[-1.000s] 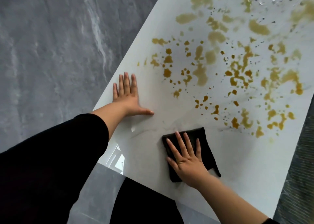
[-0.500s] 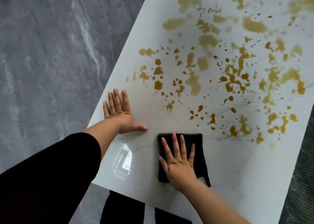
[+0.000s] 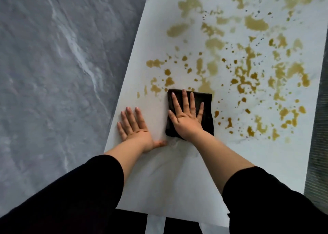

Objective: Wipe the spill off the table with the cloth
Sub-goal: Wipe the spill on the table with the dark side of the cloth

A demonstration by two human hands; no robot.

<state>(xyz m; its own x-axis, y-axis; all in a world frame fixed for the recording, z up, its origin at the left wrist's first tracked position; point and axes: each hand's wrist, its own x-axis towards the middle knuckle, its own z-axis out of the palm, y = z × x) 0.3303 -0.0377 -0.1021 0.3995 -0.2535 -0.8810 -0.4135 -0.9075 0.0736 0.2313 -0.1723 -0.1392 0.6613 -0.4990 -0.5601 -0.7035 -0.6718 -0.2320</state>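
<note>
The right hand (image 3: 186, 120) presses its spread, straight fingers (image 3: 184, 100) flat atop the folded dark cloth (image 3: 207, 113) at the brown spill's (image 3: 248, 74) near edge, while the left hand (image 3: 134, 127) lies flat, fingers together, on the white table (image 3: 177, 180).

On my feed I read soft, even light, fairly bright; the white table (image 3: 275, 154) shows only a faint glint just below centre; shadows are thin and weak; the sleeves (image 3: 71, 198) along the bottom crush to flat black; wide-angle stretch bends the edges; the upper right looks soft and slightly smeared.
</note>
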